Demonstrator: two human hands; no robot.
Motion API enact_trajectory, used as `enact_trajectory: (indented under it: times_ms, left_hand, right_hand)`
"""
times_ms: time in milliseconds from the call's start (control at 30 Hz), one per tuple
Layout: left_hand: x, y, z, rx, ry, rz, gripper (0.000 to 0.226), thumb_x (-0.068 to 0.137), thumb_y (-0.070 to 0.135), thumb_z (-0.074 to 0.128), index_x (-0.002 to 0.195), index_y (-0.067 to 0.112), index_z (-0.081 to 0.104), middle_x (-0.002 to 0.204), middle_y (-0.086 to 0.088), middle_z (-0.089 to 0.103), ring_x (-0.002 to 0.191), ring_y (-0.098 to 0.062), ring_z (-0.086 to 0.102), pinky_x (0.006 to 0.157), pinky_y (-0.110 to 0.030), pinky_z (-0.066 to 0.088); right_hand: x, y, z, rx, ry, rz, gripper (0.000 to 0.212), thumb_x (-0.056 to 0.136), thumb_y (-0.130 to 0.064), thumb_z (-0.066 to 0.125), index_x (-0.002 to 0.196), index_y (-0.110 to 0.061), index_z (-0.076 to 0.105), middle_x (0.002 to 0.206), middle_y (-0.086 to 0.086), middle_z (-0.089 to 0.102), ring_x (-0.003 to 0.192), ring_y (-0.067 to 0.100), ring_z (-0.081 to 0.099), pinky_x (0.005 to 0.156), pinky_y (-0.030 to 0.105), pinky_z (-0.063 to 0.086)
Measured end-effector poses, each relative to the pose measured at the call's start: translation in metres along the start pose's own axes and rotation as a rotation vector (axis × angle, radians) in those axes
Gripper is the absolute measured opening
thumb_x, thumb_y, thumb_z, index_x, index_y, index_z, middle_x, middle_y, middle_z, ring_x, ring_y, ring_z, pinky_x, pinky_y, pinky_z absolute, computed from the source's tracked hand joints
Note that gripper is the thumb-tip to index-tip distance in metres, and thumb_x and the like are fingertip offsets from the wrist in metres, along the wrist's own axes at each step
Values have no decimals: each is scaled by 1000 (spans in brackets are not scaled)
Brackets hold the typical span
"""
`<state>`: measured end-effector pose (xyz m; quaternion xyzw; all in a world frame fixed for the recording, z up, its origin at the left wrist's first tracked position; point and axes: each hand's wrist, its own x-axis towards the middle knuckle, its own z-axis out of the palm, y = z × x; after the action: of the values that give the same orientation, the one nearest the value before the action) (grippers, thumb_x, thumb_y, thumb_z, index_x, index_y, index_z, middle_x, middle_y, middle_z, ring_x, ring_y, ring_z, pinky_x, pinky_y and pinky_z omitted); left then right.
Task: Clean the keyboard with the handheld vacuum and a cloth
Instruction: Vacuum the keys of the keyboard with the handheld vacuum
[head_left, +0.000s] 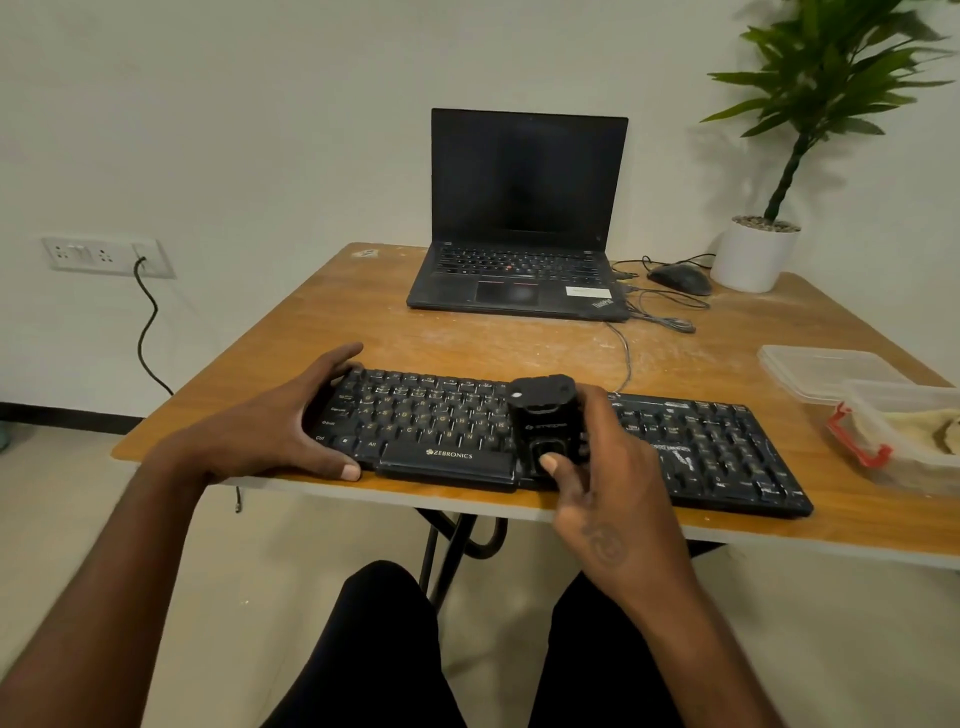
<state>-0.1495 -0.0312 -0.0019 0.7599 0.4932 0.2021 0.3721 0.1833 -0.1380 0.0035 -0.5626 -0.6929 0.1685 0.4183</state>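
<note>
A black keyboard (701, 447) lies along the near edge of the wooden table (363, 322). My left hand (291, 426) grips the keyboard's left end, fingers over the far edge and thumb on the near edge. My right hand (608, 478) holds a small black handheld vacuum (545, 415) upright on the middle keys, with the thumb on its lower front. A pale cloth (919, 426) lies in a clear plastic container (883, 447) at the right.
A shut-off black laptop (524, 208) stands at the back of the table, with a mouse (680, 278) and loose cables beside it. A potted plant (758, 254) occupies the back right corner. A clear lid (826, 369) lies near the container. The tabletop looks dusty.
</note>
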Motion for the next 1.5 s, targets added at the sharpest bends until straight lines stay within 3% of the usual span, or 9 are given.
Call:
enact_trajectory:
  times_ms: [133,367,533,667,767,933,1100,1233,1500]
  left_hand:
    - [1,2,0,-2,-3,7,132,55,51,99,151,72,12,158,25,33,129,16,44,90,-5,44]
    - [-1,2,0,-6,-3,13,133,50,59,98,151,72,13,161,24,32,138,7,41,101,-16,42]
    - [0,2,1,-7,-1,10,133,48,58,98,150,73,14,157,29,33,136,9,42,100,-17,42]
    - [-1,2,-1,7,9,12,133,49,59,99,150,73,14,160,25,34,141,1,41,105,-23,42]
    - [-1,2,0,10,7,10,133,49,58,99,150,73,14,162,24,33,142,2,40,104,-21,42]
    - [-2,2,1,0,10,6,133,48,58,99,150,73,14,159,27,33,138,12,38,101,-17,41]
    - [-2,2,0,6,-2,2,133,48,61,97,150,74,12,155,30,32,136,12,37,101,-16,40]
    - [-1,3,0,13,2,6,133,51,58,97,151,72,11,159,25,30,131,15,39,98,-13,41]
    - [0,1,-1,-5,-9,2,132,54,52,98,152,71,11,160,24,31,132,13,42,95,-14,44]
  right_hand:
    - [2,2,-5,14,78,-7,49,94,0,65,129,-29,46,106,-12,64,96,-4,61,71,3,45]
    - [-3,-1,-4,144,35,75,53,94,-1,66,123,-40,44,105,-23,65,97,-14,62,74,2,46]
    - [-9,15,-35,168,175,131,46,91,3,67,127,-21,50,99,-29,56,88,-31,51,70,-4,40]
    - [-4,7,-12,117,169,114,45,93,0,66,126,-24,48,103,-19,63,94,-10,61,73,11,52]
    - [0,-6,10,95,113,63,48,95,-1,63,121,-35,42,103,-12,63,91,-8,58,69,5,48]
    - [1,-12,15,139,20,69,44,96,-3,64,124,-32,46,103,-13,66,90,-5,63,67,6,49]
    - [0,-1,-11,133,51,110,46,92,1,67,121,-31,50,99,-24,64,93,-18,59,68,3,45]
    - [4,-14,7,65,65,82,47,93,1,65,127,-26,48,102,-12,63,89,-8,59,64,1,44]
    - [16,-50,55,134,-131,46,50,96,-4,62,132,-32,40,113,-7,59,101,5,57,67,7,42]
